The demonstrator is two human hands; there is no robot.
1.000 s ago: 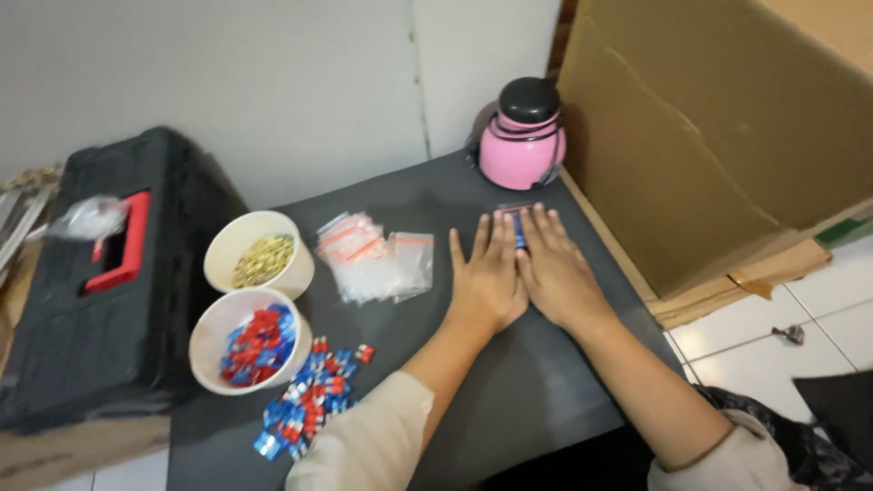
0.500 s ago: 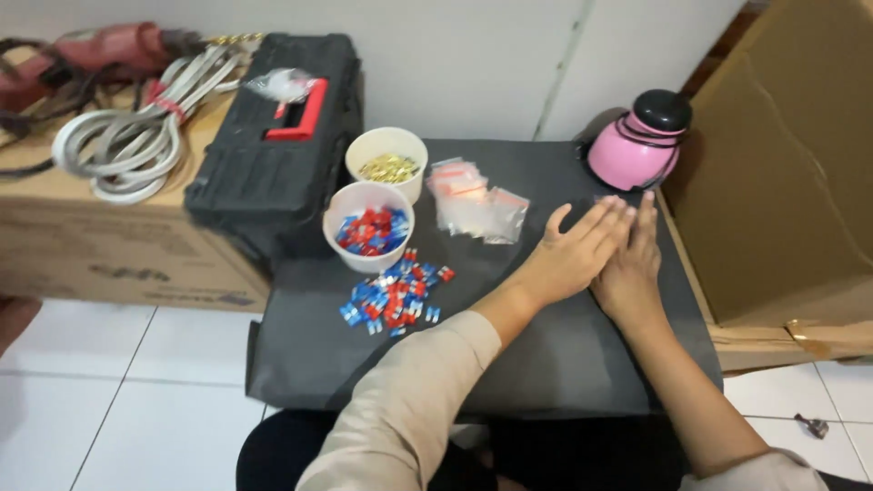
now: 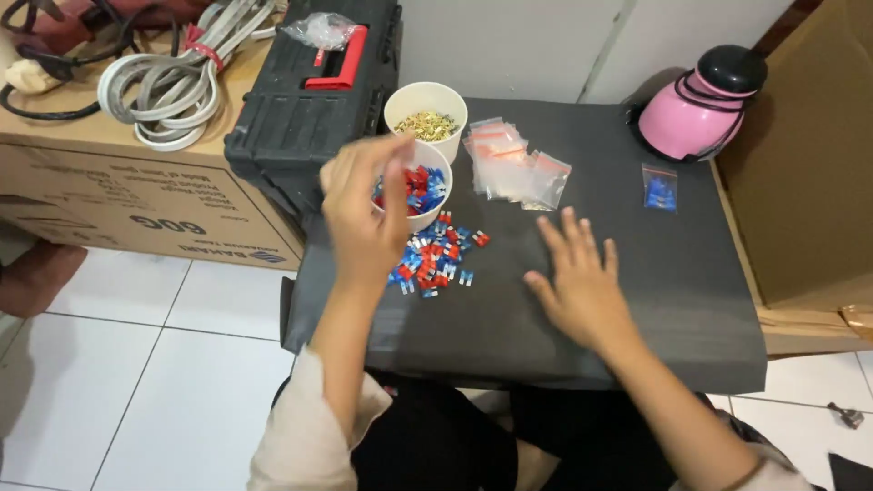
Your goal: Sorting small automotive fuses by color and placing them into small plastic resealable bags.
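The left hand (image 3: 364,205) hangs loosely curled and grasping nothing visible above the white bowl of red and blue connectors (image 3: 420,189), while the right hand (image 3: 582,282) lies flat and released on the dark mat (image 3: 655,318), right of the spilled connectors (image 3: 438,259), seemingly to steady it.

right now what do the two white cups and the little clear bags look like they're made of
The two white cups look like matte paper or thin card: rolled rims, no shine, though plastic cannot be ruled out. The little clear bags look like thin glossy plastic film, see-through and crinkled, with a red strip along the tops.
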